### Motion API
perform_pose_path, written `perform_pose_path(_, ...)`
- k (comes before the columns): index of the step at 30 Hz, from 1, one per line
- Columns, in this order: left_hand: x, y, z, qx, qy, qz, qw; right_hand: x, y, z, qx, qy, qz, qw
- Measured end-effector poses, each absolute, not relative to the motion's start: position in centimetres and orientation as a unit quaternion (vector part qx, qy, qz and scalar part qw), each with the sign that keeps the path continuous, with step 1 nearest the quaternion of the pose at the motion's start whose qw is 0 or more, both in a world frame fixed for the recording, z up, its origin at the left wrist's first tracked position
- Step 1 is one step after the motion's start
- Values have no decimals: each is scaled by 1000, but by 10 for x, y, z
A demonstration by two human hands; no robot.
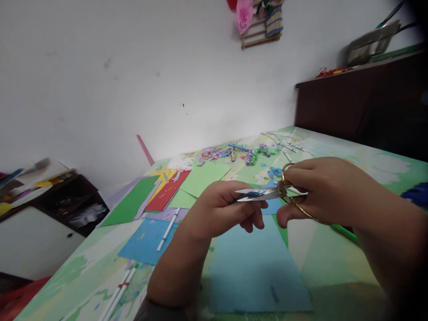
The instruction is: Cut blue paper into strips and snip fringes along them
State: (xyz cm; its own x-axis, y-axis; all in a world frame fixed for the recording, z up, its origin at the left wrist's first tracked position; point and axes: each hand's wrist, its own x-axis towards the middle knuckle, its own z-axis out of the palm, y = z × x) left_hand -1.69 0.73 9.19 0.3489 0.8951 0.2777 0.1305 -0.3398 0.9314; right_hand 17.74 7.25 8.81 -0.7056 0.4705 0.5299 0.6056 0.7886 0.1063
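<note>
My right hand (321, 187) has its thumb and fingers in the gold handles of a pair of scissors (262, 193). The blades point left, slightly parted, with a small blue piece between or behind them. My left hand (224, 207) is closed in a pinch at the blades, its thumb and forefinger by the small blue piece; the fingertips are partly hidden by the scissors. Beneath both hands a light blue paper sheet (257, 267) lies on the patterned table.
Left on the table lie green paper (132, 203), red paper (169, 191), a blue sheet (145, 240) and white pens (167, 229). Curled paper pieces (249, 157) and pink scraps (214, 154) lie at the back. A dark cabinet (327, 107) stands right; a low shelf (40, 236) stands left.
</note>
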Motion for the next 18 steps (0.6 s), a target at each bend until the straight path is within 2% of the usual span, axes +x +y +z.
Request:
perform_pose_path(4,-17,8,92,693,368,433,443,178,74,89,-300,-913,-129,244)
perform_pose_path(10,-16,12,95,753,361,443,326,176,75,91,-274,-933,-64,225)
perform_pose_path(13,-13,14,91,751,373,464,284,175,76,90,-275,-929,-70,237)
perform_pose_path(18,-10,15,83,783,388,464,147,175,79,88,-275,-926,-83,245)
